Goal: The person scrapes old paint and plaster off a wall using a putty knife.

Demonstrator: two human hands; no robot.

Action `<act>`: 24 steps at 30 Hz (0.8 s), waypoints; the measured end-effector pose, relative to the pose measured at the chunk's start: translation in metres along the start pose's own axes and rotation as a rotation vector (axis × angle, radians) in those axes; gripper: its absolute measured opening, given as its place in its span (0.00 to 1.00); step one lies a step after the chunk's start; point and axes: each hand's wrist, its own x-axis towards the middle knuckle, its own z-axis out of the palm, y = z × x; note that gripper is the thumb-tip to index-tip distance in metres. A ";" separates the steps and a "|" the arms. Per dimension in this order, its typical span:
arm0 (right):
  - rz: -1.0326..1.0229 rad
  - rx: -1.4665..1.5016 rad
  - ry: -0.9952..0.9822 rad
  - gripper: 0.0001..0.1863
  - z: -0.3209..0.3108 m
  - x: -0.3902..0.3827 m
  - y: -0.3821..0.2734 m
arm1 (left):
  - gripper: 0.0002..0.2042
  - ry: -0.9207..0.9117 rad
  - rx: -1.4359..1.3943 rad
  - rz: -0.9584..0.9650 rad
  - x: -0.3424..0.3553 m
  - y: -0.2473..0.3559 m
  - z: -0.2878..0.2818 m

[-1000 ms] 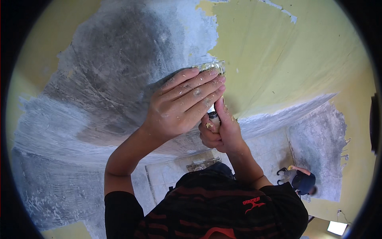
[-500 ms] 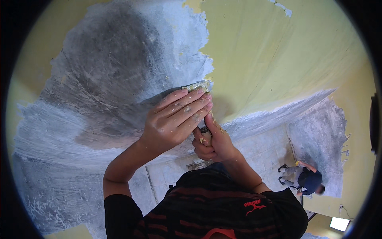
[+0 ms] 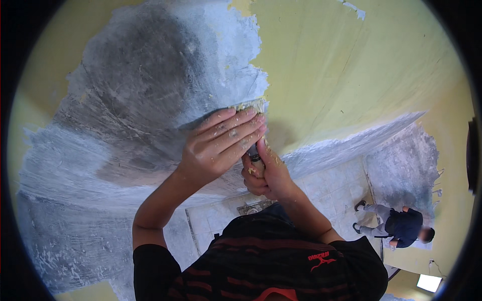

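Wall point(image 3: 351, 75) roughly half stripped — grey bare plaster point(image 3: 150, 100) on the left, yellow paint point(image 3: 341, 65) still covering the right and a strip lower down. Scraper point(image 3: 255, 150) sits at the paint's edge, long axis running up the wall, blade end uppermost under paint flakes. Right hand point(image 3: 266, 175) is clenched around its handle; left hand point(image 3: 221, 145) lies flat, fingers extended, pressing the blade. Another person point(image 3: 396, 226) crouches far off.

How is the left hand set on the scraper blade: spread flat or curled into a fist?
Spread flat. The left hand lies with fingers straight and together over the scraper, pressing it against the wall.
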 end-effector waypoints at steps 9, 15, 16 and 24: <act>-0.039 -0.071 0.045 0.36 0.023 0.001 -0.015 | 0.13 0.038 0.005 0.008 0.014 -0.005 -0.009; 0.043 0.107 -0.006 0.35 0.017 -0.003 0.002 | 0.12 -0.009 -0.055 -0.007 0.009 -0.002 -0.010; 0.046 0.107 -0.007 0.35 0.015 -0.003 0.004 | 0.12 -0.034 -0.065 -0.015 0.005 0.000 -0.009; 0.086 0.073 -0.034 0.38 0.016 -0.008 -0.004 | 0.11 -0.018 -0.044 -0.005 0.005 0.001 -0.009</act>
